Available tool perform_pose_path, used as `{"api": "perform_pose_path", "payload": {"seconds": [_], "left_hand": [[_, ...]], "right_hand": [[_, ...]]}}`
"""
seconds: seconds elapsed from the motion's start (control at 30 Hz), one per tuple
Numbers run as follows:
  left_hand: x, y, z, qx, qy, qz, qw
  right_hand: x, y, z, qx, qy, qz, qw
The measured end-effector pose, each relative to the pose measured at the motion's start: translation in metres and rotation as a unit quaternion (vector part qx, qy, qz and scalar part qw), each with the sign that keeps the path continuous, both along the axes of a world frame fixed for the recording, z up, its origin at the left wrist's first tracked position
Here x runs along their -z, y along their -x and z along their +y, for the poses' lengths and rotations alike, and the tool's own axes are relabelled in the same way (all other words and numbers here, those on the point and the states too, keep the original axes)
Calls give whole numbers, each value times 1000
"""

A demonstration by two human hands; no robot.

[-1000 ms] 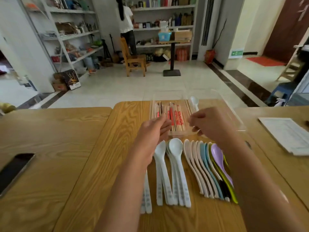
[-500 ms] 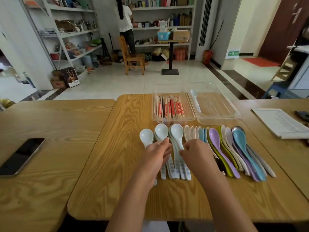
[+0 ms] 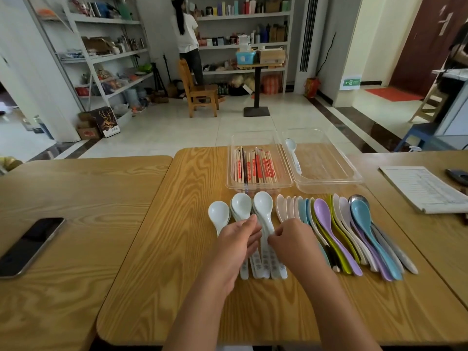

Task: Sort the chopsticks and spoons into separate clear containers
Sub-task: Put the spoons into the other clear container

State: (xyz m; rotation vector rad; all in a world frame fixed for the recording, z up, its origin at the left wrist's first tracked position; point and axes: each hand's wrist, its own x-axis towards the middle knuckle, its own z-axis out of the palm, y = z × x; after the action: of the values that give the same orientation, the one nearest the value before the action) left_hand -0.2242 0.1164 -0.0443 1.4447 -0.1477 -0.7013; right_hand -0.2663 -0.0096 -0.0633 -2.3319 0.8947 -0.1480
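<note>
Two clear containers stand at the table's far side. The left container [image 3: 258,186] holds several wrapped chopsticks [image 3: 255,168]. The right container [image 3: 329,178] holds one white spoon [image 3: 293,154]. In front of them lies a row of spoons: white spoons [image 3: 240,203] at the left, coloured spoons [image 3: 324,216] in pink, blue, purple and green to the right. My left hand [image 3: 238,239] and my right hand [image 3: 291,239] lie over the white spoons' handles, and their fingertips pinch the handle of the rightmost white spoon [image 3: 263,206].
A black phone [image 3: 27,245] lies on the left table. A stack of paper [image 3: 425,188] sits on the right table. A person stands at the shelves beyond, next to a wooden chair [image 3: 198,91].
My hands came back from the chopstick container to the white spoons and closed on a handle. The view pulled back, and more coloured spoons show at the right.
</note>
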Motion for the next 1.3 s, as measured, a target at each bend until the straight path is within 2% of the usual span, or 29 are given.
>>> {"api": "perform_pose_path", "payload": {"seconds": [0.33, 0.5, 0.63, 0.9, 1.3], "left_hand": [[-13, -6, -12, 16, 13, -22, 1000], [-39, -46, -58, 52, 24, -41, 998], [-56, -95, -121, 52, 2, -38, 998], [-57, -154, -210, 99, -24, -51, 993], [-38, -175, -244, 117, -46, -32, 992]], "right_hand": [[-21, 8, -15, -26, -25, -66, 997], [-69, -12, -89, 15, -24, -78, 997], [-98, -66, -169, 64, 36, -69, 995], [-49, -160, -252, 82, 82, 5, 993], [-12, -194, -277, 66, 108, 57, 990]]}}
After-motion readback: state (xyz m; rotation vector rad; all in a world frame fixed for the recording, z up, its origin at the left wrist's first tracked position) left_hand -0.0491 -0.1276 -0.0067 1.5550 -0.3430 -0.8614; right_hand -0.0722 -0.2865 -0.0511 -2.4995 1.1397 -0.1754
